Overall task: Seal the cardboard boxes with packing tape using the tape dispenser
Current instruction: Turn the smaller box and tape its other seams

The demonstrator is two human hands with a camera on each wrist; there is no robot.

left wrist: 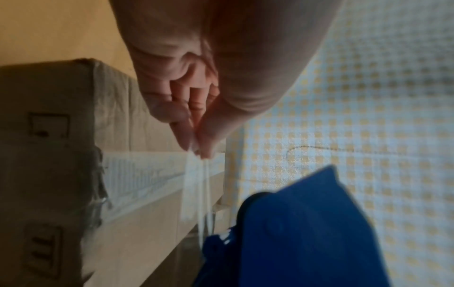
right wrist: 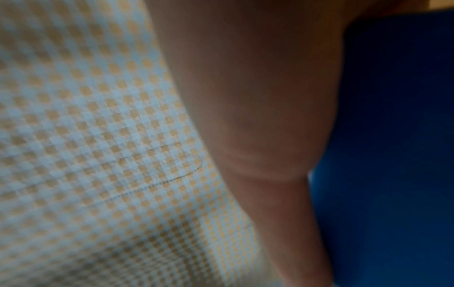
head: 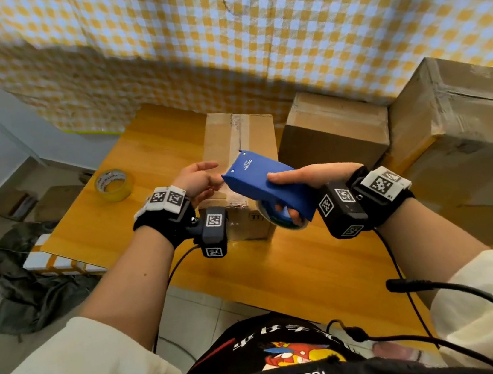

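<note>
Packing tape runs as a thin, gathered strand from the left hand to the mouth of the blue tape dispenser; the left fingers pinch its free end against the thumb, above the nearer cardboard box. The right hand wraps the dispenser body, thumb on top, with a fingertip showing underneath by the roll.

The strand looks folded on itself, so it may stick to itself or to the fingertips and need peeling apart. A hard pull could tear it or let the end snap back onto the roll.

This box sits mid-worktop, with older tape along its top seam. Two larger boxes crowd the right side. The left side is freer, holding only a spare tape roll near the edge.
</note>
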